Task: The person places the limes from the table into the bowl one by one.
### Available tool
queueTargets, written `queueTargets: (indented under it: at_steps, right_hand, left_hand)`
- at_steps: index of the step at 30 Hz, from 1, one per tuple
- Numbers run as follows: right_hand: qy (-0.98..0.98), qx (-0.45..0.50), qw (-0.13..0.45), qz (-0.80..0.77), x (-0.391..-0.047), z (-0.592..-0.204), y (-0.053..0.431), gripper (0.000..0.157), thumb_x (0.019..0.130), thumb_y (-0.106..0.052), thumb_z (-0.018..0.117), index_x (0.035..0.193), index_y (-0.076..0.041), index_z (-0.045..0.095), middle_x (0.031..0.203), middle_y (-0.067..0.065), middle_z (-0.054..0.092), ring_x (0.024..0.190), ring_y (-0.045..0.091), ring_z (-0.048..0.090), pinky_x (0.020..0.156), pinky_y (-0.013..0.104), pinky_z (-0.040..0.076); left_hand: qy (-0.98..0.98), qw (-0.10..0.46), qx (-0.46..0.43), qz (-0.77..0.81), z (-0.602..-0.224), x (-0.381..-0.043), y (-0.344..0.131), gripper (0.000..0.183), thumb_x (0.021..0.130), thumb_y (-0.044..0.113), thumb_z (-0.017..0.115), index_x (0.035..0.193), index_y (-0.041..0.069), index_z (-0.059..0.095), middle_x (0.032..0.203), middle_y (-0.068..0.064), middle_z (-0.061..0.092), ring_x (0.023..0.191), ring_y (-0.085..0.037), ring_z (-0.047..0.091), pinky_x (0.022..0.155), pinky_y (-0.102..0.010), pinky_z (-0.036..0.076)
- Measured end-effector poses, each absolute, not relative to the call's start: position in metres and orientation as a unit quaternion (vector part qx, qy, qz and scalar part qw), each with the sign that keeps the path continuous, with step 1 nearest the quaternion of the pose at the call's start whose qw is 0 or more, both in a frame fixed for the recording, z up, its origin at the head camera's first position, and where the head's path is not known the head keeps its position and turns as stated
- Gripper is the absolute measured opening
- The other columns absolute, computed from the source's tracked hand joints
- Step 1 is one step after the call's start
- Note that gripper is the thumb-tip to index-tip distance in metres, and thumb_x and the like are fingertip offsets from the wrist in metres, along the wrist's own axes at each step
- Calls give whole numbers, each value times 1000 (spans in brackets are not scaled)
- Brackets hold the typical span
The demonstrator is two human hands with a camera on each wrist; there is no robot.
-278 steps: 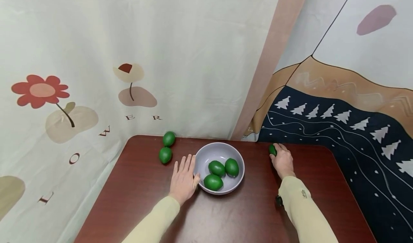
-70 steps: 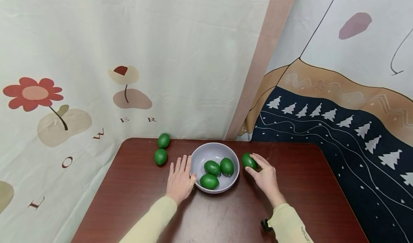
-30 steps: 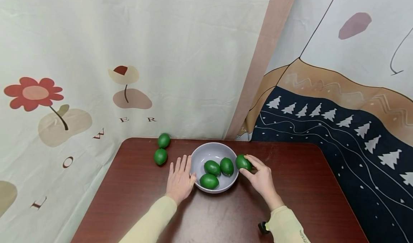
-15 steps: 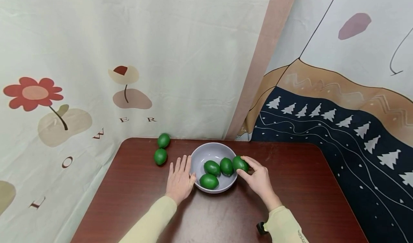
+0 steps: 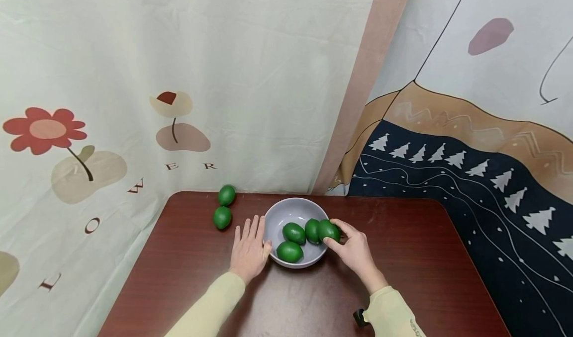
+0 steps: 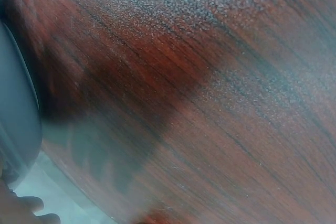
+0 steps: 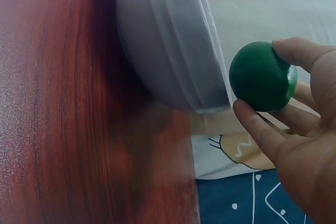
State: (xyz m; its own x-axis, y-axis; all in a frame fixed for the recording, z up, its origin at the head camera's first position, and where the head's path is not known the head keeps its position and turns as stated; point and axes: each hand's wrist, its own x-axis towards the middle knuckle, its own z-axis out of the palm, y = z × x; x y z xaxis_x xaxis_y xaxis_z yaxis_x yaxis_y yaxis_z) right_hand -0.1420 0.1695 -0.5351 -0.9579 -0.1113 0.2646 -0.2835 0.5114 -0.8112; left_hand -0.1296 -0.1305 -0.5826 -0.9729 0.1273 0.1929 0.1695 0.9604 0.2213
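A light purple-grey bowl [image 5: 277, 215] stands on the table with several green limes [image 5: 290, 252] inside. My right hand [image 5: 353, 247] holds another lime [image 5: 329, 231] between thumb and fingers at the bowl's right rim. From the right wrist view, that lime [image 7: 261, 77] is level with the rim of the bowl [image 7: 173, 40], pinched by the thumb and fingertips of the right hand [image 7: 310, 124]. My left hand [image 5: 248, 251] lies against the bowl's left side with straight fingers. The left wrist view shows the bowl's outer wall [image 6: 18, 108] and fingertips [image 6: 34, 203] at its left edge.
Two more limes, one behind [image 5: 227, 195] and one in front [image 5: 222, 217], sit at the back left of the reddish-brown table [image 5: 304, 302]. A printed curtain [image 5: 250, 103] hangs along the table's back edge.
Over the last seconds my right hand has carried its lime from the table's back right leftward to the bowl, and now over its right rim. The left hand has stayed by the bowl.
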Motion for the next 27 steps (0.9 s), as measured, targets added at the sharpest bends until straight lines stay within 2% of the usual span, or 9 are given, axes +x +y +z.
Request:
queueTargets:
  at_steps: [14, 21, 27]
  right_hand:
    - [-878, 130, 86, 453, -141, -536, 164, 48, 81, -10, 86, 127, -2, 71, 123, 15, 72, 95, 22, 69, 73, 27, 60]
    - [-887, 137, 89, 431, -141, -532, 161, 47, 81, -12, 87, 125, -5, 73, 123, 12, 72, 95, 21, 68, 75, 32, 60]
    - [-900, 144, 73, 404, -141, -530, 157, 46, 82, -17, 87, 125, -9, 74, 123, 11, 73, 102, 23, 69, 83, 40, 59]
  left_hand:
    - [-987, 87, -74, -112, -586, -130, -131, 72, 101, 36, 54, 162, 5, 31, 163, -19, 38, 152, -41, 32, 123, -61, 22]
    - [-987, 86, -74, -116, -583, -130, -131, 71, 102, 36, 53, 162, 5, 31, 163, -19, 38, 152, -41, 31, 123, -61, 21]
    - [-986, 89, -75, -116, -583, -129, -131, 71, 101, 36, 52, 161, 4, 32, 163, -19, 39, 151, -42, 34, 122, -62, 22]
